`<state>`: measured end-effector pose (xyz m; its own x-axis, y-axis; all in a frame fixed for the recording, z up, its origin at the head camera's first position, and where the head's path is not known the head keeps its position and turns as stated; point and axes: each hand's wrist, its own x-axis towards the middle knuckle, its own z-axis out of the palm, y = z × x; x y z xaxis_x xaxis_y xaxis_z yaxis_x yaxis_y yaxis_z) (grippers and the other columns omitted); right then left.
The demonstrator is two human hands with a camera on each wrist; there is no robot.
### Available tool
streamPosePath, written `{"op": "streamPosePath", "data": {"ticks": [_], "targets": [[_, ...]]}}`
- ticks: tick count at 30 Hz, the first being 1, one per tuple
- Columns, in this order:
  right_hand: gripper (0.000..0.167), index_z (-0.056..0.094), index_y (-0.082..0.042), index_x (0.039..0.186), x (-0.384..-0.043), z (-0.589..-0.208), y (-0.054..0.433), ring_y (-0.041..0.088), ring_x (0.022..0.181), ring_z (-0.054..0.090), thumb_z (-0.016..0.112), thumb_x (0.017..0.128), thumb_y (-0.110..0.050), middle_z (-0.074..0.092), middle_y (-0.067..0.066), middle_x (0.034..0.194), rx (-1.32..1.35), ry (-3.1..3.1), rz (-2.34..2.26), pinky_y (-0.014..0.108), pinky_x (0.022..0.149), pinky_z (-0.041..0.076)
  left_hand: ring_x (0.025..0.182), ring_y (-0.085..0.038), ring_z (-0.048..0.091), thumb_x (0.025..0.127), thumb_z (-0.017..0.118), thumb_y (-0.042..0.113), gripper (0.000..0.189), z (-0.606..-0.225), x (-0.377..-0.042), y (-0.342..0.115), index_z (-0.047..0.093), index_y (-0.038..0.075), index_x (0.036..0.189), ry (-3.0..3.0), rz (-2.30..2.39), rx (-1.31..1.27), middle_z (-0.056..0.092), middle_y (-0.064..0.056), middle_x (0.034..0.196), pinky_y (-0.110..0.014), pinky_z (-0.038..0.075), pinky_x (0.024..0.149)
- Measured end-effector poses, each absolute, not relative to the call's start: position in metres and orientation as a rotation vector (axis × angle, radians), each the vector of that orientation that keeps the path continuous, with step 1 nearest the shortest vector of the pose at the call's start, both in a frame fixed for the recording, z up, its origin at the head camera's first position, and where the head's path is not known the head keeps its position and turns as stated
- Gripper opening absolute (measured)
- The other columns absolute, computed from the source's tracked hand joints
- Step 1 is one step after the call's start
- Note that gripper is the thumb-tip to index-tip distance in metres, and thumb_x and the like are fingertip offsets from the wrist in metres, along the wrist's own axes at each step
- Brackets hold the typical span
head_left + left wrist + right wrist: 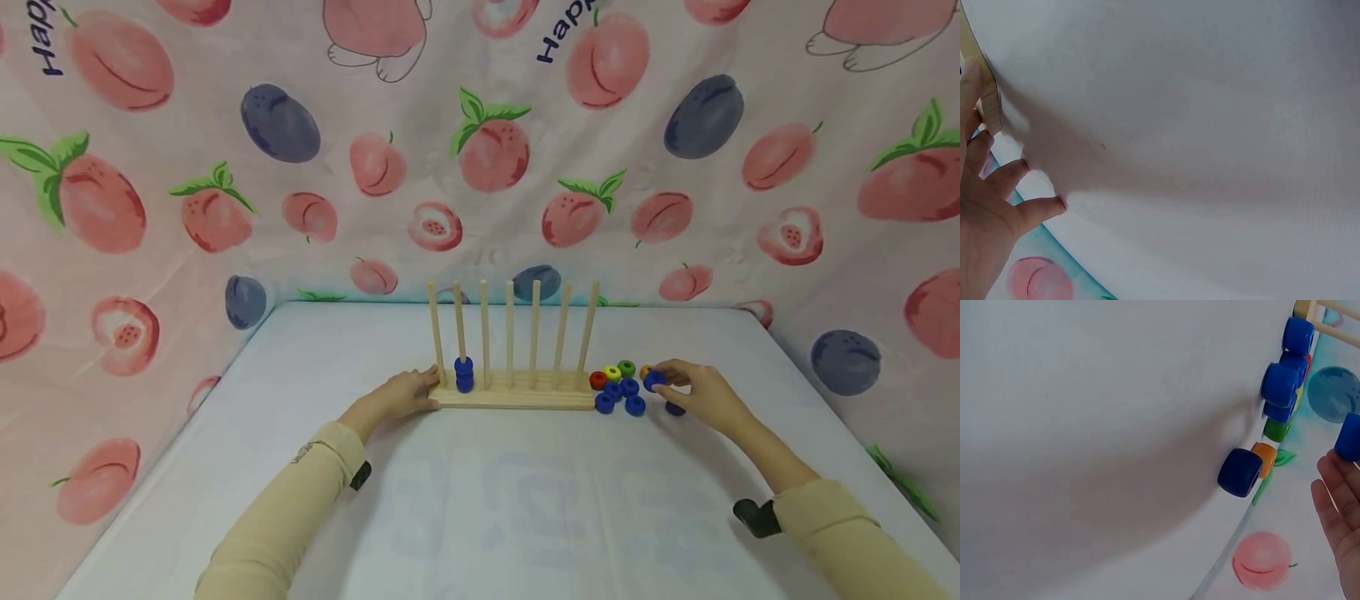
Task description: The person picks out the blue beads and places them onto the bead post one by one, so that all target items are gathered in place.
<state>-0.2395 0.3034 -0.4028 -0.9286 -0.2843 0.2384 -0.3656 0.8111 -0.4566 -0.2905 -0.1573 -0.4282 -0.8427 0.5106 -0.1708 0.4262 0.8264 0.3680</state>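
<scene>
A wooden peg rack point(517, 400) with several upright rods stands on the white table. My left hand point(402, 394) grips the rack's left end; in the left wrist view the thumb and a finger lie against the wooden base point(991, 106), the other fingers spread. Blue beads point(464, 375) are stacked on the second rod from the left. To the right of the rack, my right hand point(701, 396) pinches a blue bead point(654, 381) above the table. The same blue bead point(1350, 437) shows at the fingertips in the right wrist view.
Loose beads lie just right of the rack: a red bead point(597, 381), a yellow bead point(612, 372), a green bead point(627, 367) and several blue ones. An orange bead point(1265, 459) sits beside a dark blue bead point(1239, 472). A fruit-patterned cloth point(495, 208) hangs behind the table.
</scene>
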Motion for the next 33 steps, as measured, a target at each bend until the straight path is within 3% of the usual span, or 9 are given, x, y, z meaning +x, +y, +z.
{"op": "streamPosePath", "data": {"ticks": [19, 33], "targets": [[0.029, 0.063, 0.006, 0.111, -0.242, -0.407, 0.273, 0.035, 0.092, 0.066, 0.068, 0.086, -0.009, 0.068, 0.022, 0.106, 0.651, -2.783, 0.849, 0.05, 0.084, 0.053, 0.132, -0.051, 0.033, 0.092, 0.06, 0.029, 0.06, -0.433, -0.291, -0.159, 0.04, 0.003, 0.141, 2.753, 0.467, 0.706, 0.03, -0.016, 0.151, -0.06, 0.027, 0.109], [0.028, 0.064, 0.005, 0.111, -0.246, -0.405, 0.242, 0.031, 0.091, 0.067, 0.067, 0.085, -0.006, 0.069, 0.019, 0.105, 0.777, -2.766, 0.881, 0.044, 0.079, 0.055, 0.134, -0.05, 0.031, 0.091, 0.061, 0.031, 0.061, -0.432, -0.293, -0.159, 0.039, 0.005, 0.142, 2.748, 0.498, 0.671, 0.029, -0.014, 0.152, -0.062, 0.026, 0.109]]}}
